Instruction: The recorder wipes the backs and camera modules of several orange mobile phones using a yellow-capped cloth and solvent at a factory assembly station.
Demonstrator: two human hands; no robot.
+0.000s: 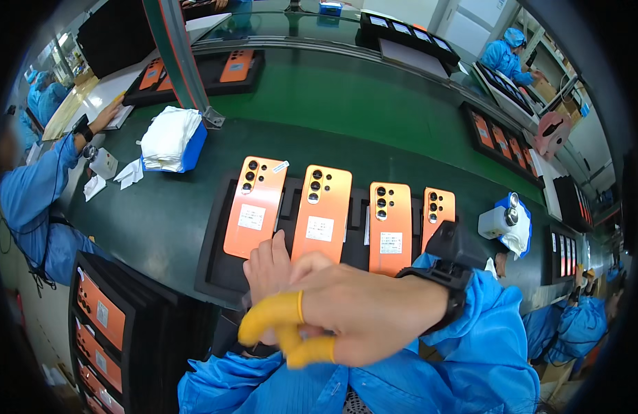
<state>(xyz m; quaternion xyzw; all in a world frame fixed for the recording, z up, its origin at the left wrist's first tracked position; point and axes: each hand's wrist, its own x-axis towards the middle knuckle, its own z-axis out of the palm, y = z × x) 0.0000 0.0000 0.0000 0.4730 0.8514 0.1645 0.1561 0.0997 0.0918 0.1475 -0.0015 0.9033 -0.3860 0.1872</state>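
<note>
A green-topped desk (374, 131) fills most of the frame, running from the left side across to the right. In the centre a wide black tray (215, 274) lies on it, its left and near edges showing. At the lower left stands a stack of black trays (143, 324), the front ones holding orange phones. A co-worker in blue (36, 193) sits at the left edge, one arm stretched toward another tray of orange phones in the upper left.

The person's right hand (364, 310) crosses the lower middle, slightly blurred; its fingers curl toward the left, some in yellow covers (274, 317), and whether they grasp anything cannot be told. A black strap (457, 279) circles that wrist.

Four orange phones lie in a row at the tray, backs up and cameras toward the top of the frame: the leftmost phone (257, 196), two in the middle (321, 205) (391, 225) and the rightmost phone (448, 212), partly hidden by the wrist.

Left of centre, a blue bin (197, 148) holds white cloths (168, 138). The left hand (267, 264), partly covered by the right, has its fingers at the lower end of the leftmost phone; their grip cannot be told. A white bottle (495, 222) stands at the right. Smallest are the phones' white labels and a pale tab (281, 167) at the leftmost phone's top corner.
</note>
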